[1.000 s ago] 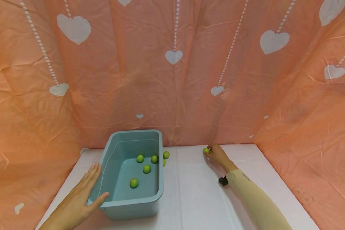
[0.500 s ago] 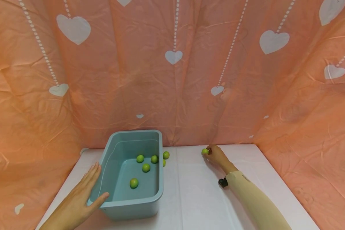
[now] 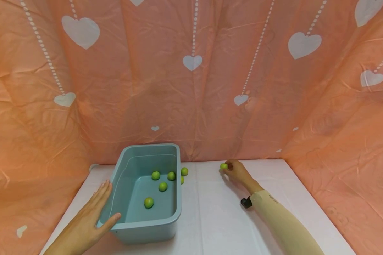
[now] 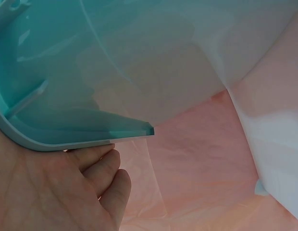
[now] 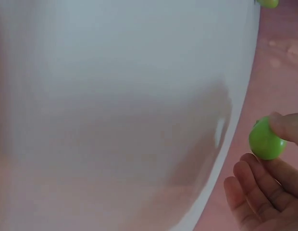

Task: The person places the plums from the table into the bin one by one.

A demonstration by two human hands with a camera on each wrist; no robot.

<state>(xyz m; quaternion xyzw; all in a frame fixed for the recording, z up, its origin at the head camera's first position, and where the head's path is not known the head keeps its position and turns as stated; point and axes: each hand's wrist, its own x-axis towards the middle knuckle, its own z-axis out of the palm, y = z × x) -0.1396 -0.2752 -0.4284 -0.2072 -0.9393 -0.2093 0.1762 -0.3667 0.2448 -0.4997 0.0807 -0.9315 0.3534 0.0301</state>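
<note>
My right hand (image 3: 240, 174) pinches a small round green fruit (image 3: 223, 166) between thumb and fingers, near the back of the white table. In the right wrist view the thumb lies on top of the green fruit (image 5: 265, 138), with fingers below it. On the left stands a deep blue-grey tub (image 3: 146, 224) with several similar green fruits (image 3: 148, 202) on its floor. My left hand (image 3: 86, 221) rests at the tub's near left rim, fingers extended and thumb apart. The left wrist view shows its fingers (image 4: 103, 173) along the outside of the rim.
Two more green fruits (image 3: 184, 171) lie on the white table (image 3: 217, 216) against the tub's right side, one partly hidden by it. Orange cloth (image 3: 194, 113) with white hearts encloses the back and both sides.
My right hand has shifted slightly left with the green fruit in its fingers. One fruit inside the tub rocked a little. My left hand stays in place.
</note>
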